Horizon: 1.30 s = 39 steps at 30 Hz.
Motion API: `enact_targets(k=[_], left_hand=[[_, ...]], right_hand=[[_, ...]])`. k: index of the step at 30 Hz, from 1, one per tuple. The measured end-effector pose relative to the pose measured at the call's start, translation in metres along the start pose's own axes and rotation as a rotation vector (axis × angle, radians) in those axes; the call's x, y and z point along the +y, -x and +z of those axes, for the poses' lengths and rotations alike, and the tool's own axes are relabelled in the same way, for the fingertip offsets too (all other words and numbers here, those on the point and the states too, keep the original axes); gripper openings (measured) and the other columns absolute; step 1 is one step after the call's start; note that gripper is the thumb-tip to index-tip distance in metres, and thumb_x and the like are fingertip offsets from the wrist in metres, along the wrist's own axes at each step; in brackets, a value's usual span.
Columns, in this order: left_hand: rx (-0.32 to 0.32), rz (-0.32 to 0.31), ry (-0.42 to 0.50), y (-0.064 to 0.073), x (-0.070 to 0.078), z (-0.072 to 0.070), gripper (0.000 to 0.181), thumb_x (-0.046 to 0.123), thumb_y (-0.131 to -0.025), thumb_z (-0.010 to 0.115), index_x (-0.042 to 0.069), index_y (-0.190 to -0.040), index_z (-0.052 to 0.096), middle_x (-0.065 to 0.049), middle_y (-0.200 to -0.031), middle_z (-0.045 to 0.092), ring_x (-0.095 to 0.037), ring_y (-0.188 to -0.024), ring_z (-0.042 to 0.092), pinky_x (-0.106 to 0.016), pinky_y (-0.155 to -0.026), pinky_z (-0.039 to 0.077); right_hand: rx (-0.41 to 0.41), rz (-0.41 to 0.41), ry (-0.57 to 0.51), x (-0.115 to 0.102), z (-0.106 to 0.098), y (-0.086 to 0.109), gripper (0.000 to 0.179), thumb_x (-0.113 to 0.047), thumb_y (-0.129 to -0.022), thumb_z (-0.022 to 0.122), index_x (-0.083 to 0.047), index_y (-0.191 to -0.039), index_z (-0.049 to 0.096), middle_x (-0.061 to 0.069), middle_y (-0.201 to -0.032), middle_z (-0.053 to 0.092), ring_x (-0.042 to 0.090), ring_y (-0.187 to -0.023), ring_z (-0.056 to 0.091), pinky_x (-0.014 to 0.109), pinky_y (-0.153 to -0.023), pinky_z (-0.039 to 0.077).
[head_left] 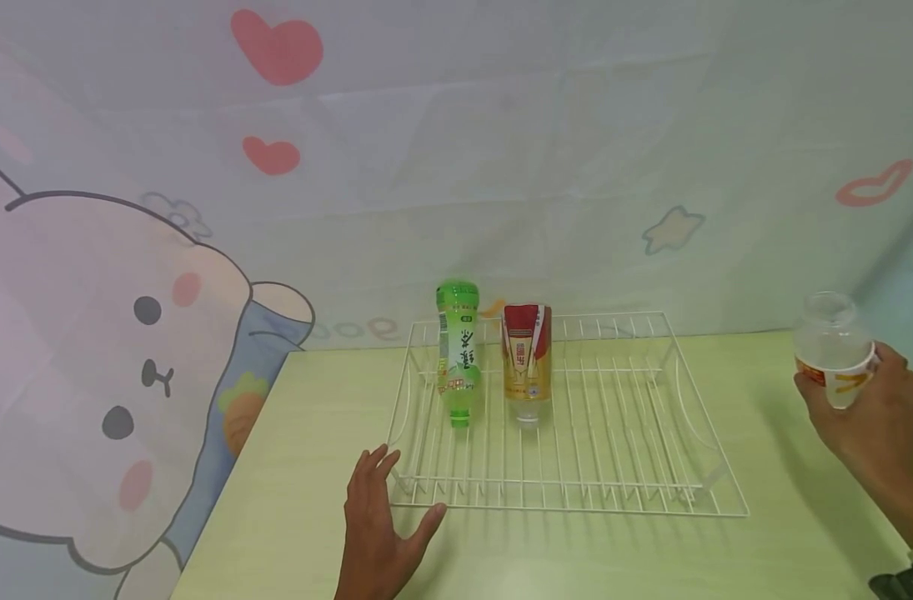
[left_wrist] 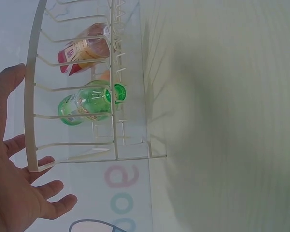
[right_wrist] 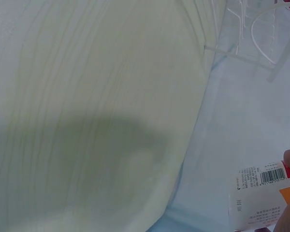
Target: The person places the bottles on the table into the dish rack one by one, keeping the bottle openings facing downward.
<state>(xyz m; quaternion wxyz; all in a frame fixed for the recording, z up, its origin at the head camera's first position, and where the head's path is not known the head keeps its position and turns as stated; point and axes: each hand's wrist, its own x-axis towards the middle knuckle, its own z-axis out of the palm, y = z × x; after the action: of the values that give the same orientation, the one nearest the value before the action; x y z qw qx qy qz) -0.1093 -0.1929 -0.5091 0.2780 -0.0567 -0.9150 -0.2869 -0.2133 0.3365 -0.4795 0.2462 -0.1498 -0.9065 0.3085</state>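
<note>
My right hand [head_left: 876, 408] grips a small clear plastic bottle [head_left: 831, 342] above the table, right of the white wire rack [head_left: 569, 508]. In the right wrist view, the bottle's label [right_wrist: 258, 193] shows a barcode. My left hand [head_left: 381, 525] is at the rack's front left corner, fingers spread, thumb by the front rail; firm contact is hard to tell. Inside the rack lie a green tea bottle [head_left: 459, 358], its green cap toward me, and beside it a bottle with a red and gold label [head_left: 527, 358], its clear neck also toward me.
The rack stands on a pale yellow-green table [head_left: 298, 492], against a cloth backdrop [head_left: 501, 167] printed with hearts, a star and a cartoon animal. Its wire dividers run front to back, and its right half [head_left: 621, 417] lies between the bottles and my right hand.
</note>
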Motion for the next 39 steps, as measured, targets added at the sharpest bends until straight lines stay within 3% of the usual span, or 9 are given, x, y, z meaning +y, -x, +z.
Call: enact_targets(k=[4,10,17,27,30,33,34,39], left_hand=[[0.001,0.002,0.008,0.000,0.000,0.001,0.085,0.033,-0.072,0.088,0.002,-0.139,0.046,-0.019,-0.145,0.045,-0.043,-0.140,0.032,-0.070,-0.096,0.029],[0.009,0.020,0.026,0.000,0.000,0.002,0.083,0.032,-0.073,0.087,0.001,-0.139,0.046,-0.019,-0.145,0.045,-0.044,-0.140,0.032,-0.071,-0.096,0.028],[0.012,0.033,0.032,0.000,0.001,0.001,0.082,0.032,-0.074,0.086,0.002,-0.139,0.046,-0.019,-0.145,0.045,-0.044,-0.140,0.032,-0.072,-0.095,0.028],[0.002,0.027,0.041,0.000,0.005,0.000,0.081,0.032,-0.075,0.086,0.003,-0.139,0.046,-0.016,-0.146,0.044,-0.043,-0.141,0.031,-0.072,-0.096,0.028],[-0.003,0.025,0.054,0.001,0.006,0.000,0.081,0.031,-0.075,0.086,0.004,-0.139,0.046,-0.015,-0.147,0.044,-0.042,-0.142,0.030,-0.072,-0.095,0.027],[-0.001,0.039,0.075,0.001,0.008,0.000,0.080,0.030,-0.075,0.086,0.003,-0.139,0.046,-0.014,-0.147,0.045,-0.042,-0.142,0.030,-0.071,-0.097,0.026],[0.003,0.050,0.079,0.001,0.009,0.001,0.079,0.029,-0.076,0.086,0.003,-0.139,0.046,-0.014,-0.147,0.045,-0.042,-0.141,0.030,-0.071,-0.097,0.026],[0.034,0.123,0.092,-0.002,0.013,0.003,0.076,0.027,-0.076,0.085,0.004,-0.138,0.048,-0.014,-0.145,0.047,-0.042,-0.139,0.033,-0.065,-0.102,0.029]], right_hand=[[0.022,-0.024,0.010,-0.001,0.000,0.001,0.083,-0.033,-0.090,0.067,0.001,-0.151,0.022,0.041,-0.134,0.034,0.059,-0.120,0.034,0.073,-0.072,0.033],[0.084,-0.128,0.032,-0.005,0.001,0.001,0.080,-0.027,-0.086,0.071,0.003,-0.148,0.030,0.041,-0.131,0.037,0.060,-0.113,0.038,0.072,-0.063,0.033],[0.135,-0.254,0.029,-0.014,0.002,0.003,0.079,-0.019,-0.079,0.077,0.000,-0.145,0.038,0.039,-0.126,0.045,0.058,-0.112,0.041,0.074,-0.063,0.033],[0.190,-0.405,0.046,-0.026,0.004,0.011,0.083,-0.019,-0.072,0.080,-0.005,-0.143,0.039,0.038,-0.126,0.042,0.057,-0.107,0.045,0.072,-0.064,0.034],[0.212,-0.444,0.026,-0.034,0.006,0.015,0.082,-0.050,-0.080,0.075,-0.004,-0.140,0.043,0.037,-0.125,0.043,0.056,-0.106,0.047,0.070,-0.064,0.034],[0.246,-0.500,0.022,-0.041,0.007,0.016,0.089,-0.075,-0.085,0.049,-0.004,-0.138,0.046,0.037,-0.123,0.045,0.056,-0.100,0.049,0.069,-0.062,0.035],[0.261,-0.520,0.023,-0.044,0.008,0.017,0.092,-0.079,-0.085,0.039,-0.004,-0.137,0.047,0.037,-0.123,0.046,0.056,-0.098,0.049,0.069,-0.061,0.035],[0.282,-0.598,0.040,-0.056,0.010,0.020,0.083,-0.073,-0.087,0.041,-0.006,-0.137,0.047,0.035,-0.122,0.047,0.054,-0.102,0.048,0.068,-0.063,0.034]])
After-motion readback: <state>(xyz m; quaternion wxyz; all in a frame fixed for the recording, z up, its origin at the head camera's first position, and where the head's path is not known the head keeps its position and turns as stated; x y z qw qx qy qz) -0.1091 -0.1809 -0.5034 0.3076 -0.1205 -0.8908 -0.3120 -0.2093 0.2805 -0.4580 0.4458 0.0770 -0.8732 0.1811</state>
